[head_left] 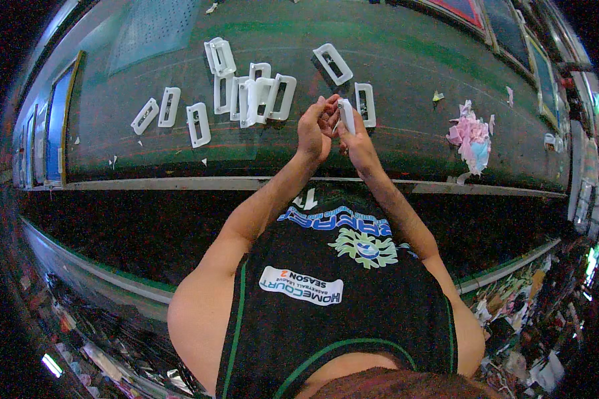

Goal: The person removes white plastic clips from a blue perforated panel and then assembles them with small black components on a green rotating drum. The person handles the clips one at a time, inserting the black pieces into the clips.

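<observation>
Over the near part of the green work surface (259, 149), both hands meet at a white plastic frame (347, 116) seen nearly edge-on. My right hand (361, 147) grips it, with the thumb lying along its side. The fingers of my left hand (315, 130) are curled in against its left edge; what they pinch there is too small to make out. Just right of the held piece lies a similar slotted white frame (370, 106), and another white frame (324, 56) rests tilted farther back.
Left of my hands is a loose heap of white frames (251, 100), some overlapping. Single frames (198, 125) lie farther left. A crumpled pink and blue scrap pile (471, 136) sits at the right. Small white scraps dot the surface, whose front edge (199, 183) runs before my body.
</observation>
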`<state>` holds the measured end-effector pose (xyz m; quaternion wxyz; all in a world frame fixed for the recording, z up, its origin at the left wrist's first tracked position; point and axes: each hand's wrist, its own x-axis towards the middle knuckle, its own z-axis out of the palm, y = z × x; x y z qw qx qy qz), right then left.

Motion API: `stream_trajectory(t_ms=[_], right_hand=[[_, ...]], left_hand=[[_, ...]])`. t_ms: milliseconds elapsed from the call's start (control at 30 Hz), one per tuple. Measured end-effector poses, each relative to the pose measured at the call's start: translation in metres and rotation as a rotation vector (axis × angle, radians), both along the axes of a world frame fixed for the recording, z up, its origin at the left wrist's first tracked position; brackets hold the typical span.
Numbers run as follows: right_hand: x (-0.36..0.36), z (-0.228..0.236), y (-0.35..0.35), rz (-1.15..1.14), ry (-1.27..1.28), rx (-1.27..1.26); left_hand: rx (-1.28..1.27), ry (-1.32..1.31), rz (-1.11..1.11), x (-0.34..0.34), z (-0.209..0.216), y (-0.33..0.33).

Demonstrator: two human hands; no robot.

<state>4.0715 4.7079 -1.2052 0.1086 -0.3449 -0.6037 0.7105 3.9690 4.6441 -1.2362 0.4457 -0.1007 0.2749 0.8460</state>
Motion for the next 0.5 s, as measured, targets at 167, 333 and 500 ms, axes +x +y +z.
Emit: stream_trajectory(t_ms=[167,333,500], right_hand=[[0.0,0.002,-0.002,0.026,0.044,-0.032],[0.0,0.004,-0.005,0.034,0.014,-0.016],[0.002,0.008,-0.009,0.055,-0.036,-0.044]], left_hand=[[-0.024,0.002,-0.095,0.001,-0.013,0.0],[0.055,0.029,-0.156,-0.007,-0.012,-0.008],[0.107,-0.044,-0.213,-0.015,-0.002,-0.012]])
